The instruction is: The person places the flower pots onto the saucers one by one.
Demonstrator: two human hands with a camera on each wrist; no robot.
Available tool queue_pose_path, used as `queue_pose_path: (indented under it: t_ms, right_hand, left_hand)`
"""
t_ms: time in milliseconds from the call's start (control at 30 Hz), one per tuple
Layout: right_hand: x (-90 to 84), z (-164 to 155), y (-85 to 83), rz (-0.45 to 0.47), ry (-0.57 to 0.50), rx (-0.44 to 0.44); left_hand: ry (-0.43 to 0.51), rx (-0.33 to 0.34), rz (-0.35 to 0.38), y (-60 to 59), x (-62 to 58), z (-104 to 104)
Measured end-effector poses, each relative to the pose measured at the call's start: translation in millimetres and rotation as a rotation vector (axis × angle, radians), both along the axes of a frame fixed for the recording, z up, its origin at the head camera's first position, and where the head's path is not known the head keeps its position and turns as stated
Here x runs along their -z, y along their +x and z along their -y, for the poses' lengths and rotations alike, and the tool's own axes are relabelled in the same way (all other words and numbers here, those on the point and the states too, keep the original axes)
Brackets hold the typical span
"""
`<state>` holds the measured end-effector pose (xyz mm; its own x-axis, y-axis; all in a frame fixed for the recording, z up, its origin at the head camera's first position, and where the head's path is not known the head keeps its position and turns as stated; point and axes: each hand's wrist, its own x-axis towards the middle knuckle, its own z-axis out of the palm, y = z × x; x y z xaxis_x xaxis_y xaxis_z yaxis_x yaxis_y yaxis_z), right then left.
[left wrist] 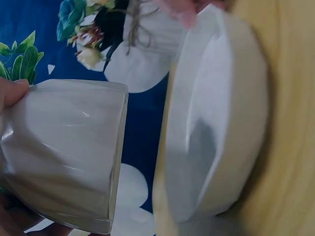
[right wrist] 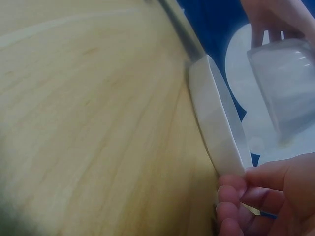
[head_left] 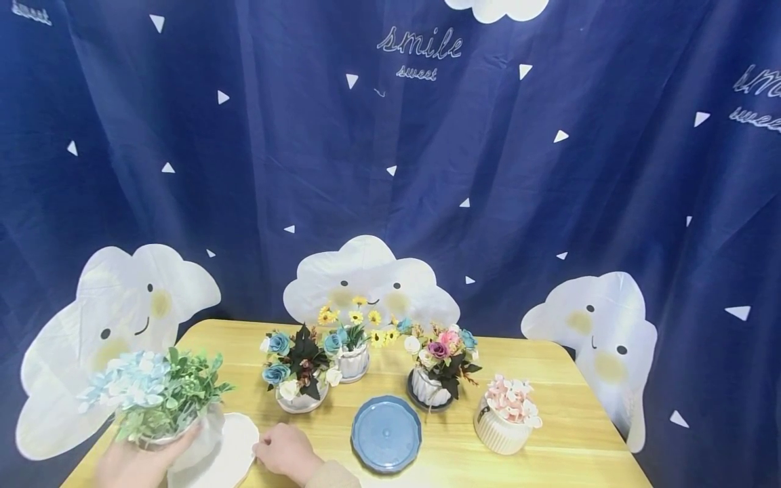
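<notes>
Setting: a staged display corner in a home-like or studio room; which of the two cannot be told. Evidence: a navy curtain (head_left: 427,169) fills the whole upper frame as backdrop, printed with smiling white clouds, small triangles and the words "smile sweet". At lower centre, a light wooden table (head_left: 567,434) carries several small pots of artificial flowers (head_left: 439,362) and a blue saucer (head_left: 386,434).

light: soft, even | head: edge-warped | wrists: blurred close-ups
</notes>
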<state>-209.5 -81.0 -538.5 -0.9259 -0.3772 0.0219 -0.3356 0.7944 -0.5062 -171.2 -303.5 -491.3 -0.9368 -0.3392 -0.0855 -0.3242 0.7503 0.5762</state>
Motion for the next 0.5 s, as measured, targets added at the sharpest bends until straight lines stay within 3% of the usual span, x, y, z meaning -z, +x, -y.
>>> queue_pose_path:
  t_ms: [133, 267, 500]
  right_hand:
    - [0.6, 0.6, 0.4, -0.007, 0.008, 0.006]
    - [1.6, 0.8, 0.0, -0.005, 0.002, 0.006]
    - [3.3, 1.6, -2.6, -0.011, 0.007, 0.006]
  left_hand:
    - [0.003, 0.03, 0.07, 1.8, 3.4, -4.3]
    - [0.007, 0.061, 0.032, 2.3, 9.1, -9.6]
    - [0.018, 0.057, 0.002, 1.5, 15.7, -19.6]
